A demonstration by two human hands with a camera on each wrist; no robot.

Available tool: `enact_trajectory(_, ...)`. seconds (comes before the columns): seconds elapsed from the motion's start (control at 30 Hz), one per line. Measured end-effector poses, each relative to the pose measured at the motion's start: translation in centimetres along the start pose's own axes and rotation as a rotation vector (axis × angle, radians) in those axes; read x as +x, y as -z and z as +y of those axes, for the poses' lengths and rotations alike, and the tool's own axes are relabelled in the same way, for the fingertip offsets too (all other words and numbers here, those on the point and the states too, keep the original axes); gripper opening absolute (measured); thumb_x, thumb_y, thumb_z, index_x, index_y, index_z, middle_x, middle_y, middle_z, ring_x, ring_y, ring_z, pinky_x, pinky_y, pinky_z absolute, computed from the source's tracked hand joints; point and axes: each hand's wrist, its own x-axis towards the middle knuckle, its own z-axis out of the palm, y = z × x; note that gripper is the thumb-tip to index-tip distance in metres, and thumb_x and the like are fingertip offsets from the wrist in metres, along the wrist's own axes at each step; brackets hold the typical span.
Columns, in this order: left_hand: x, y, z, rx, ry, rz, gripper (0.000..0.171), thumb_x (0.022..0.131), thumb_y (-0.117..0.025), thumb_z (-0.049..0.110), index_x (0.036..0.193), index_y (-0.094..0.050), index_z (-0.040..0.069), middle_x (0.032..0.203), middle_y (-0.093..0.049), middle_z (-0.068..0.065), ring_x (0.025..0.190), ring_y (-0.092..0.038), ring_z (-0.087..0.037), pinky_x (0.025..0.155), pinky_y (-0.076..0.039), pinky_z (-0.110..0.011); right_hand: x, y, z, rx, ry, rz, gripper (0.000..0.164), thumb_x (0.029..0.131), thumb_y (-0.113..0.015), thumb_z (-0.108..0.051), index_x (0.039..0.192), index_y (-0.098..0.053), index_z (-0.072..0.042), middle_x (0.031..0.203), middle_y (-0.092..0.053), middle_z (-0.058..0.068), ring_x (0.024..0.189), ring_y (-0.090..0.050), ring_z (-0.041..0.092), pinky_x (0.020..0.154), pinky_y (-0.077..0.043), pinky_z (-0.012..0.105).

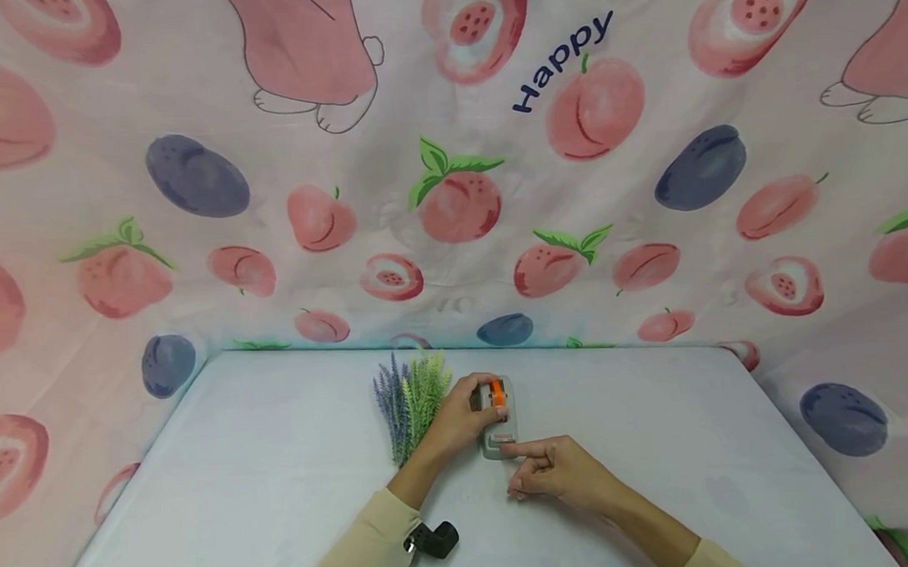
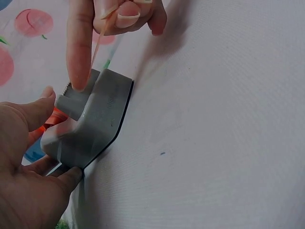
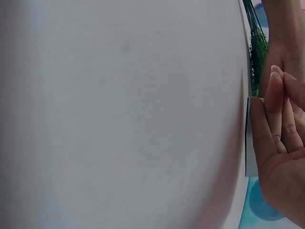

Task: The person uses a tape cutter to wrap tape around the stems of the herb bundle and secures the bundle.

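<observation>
A grey tape dispenser (image 1: 493, 453) with an orange core (image 1: 497, 393) stands on the table in front of me. My left hand (image 1: 456, 420) grips it by the sides at its roll end, thumb near the core in the left wrist view. At the toothed end, my right hand (image 1: 562, 473) stretches its index finger (image 2: 80, 62) over the cutter. Between the right thumb and the curled fingers, that hand pinches a thin clear tape strip (image 2: 98, 46), which slants down to the dispenser. In the right wrist view the dispenser is mostly hidden behind the right hand.
A bunch of purple and yellow-green artificial flowers (image 1: 413, 402) lies left of the dispenser, close to the left forearm. The table (image 1: 280, 456) has a white cover. A fruit-print cloth (image 1: 391, 194) hangs behind it. A black camera (image 1: 436, 540) sits at the left wrist.
</observation>
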Motion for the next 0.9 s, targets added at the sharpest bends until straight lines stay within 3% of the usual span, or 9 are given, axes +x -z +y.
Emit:
enact_trajectory(0.27, -0.1, 0.0, 0.0, -0.026, -0.012, -0.009, 0.045, 0.095, -0.074, 0.021, 0.137, -0.058, 0.015, 0.140, -0.055, -0.013, 0.134, -0.050, -0.031, 0.113, -0.037, -0.055, 0.2, -0.6, 0.5, 0.123, -0.100, -0.091, 0.057, 0.092, -0.068, 0.001, 0.140, -0.045, 0.020, 0.089, -0.076, 0.015, 0.081, -0.074, 0.014, 0.078, -0.060, 0.025)
enact_trajectory(0.57, -0.2, -0.1, 0.0, -0.017, -0.008, -0.006, 0.048, 0.093, -0.077, 0.018, 0.137, -0.058, 0.015, 0.141, -0.054, -0.014, 0.132, -0.051, -0.031, 0.112, -0.038, -0.054, 0.2, -0.7, -0.6, -0.025, -0.017, -0.209, 0.046, 0.095, -0.071, -0.010, 0.136, -0.059, 0.006, 0.091, -0.075, 0.014, 0.080, -0.072, 0.014, 0.075, -0.058, 0.022)
enact_trajectory(0.9, -0.2, 0.1, 0.3, -0.019, -0.005, -0.001, 0.050, 0.091, -0.078, 0.016, 0.137, -0.059, 0.014, 0.142, -0.054, -0.014, 0.133, -0.050, -0.032, 0.113, -0.037, -0.055, 0.2, -0.5, -1.7, -0.033, 0.002, -0.249, 0.050, 0.095, -0.073, -0.011, 0.138, -0.056, 0.008, 0.098, -0.074, 0.011, 0.080, -0.067, 0.007, 0.071, -0.052, 0.017)
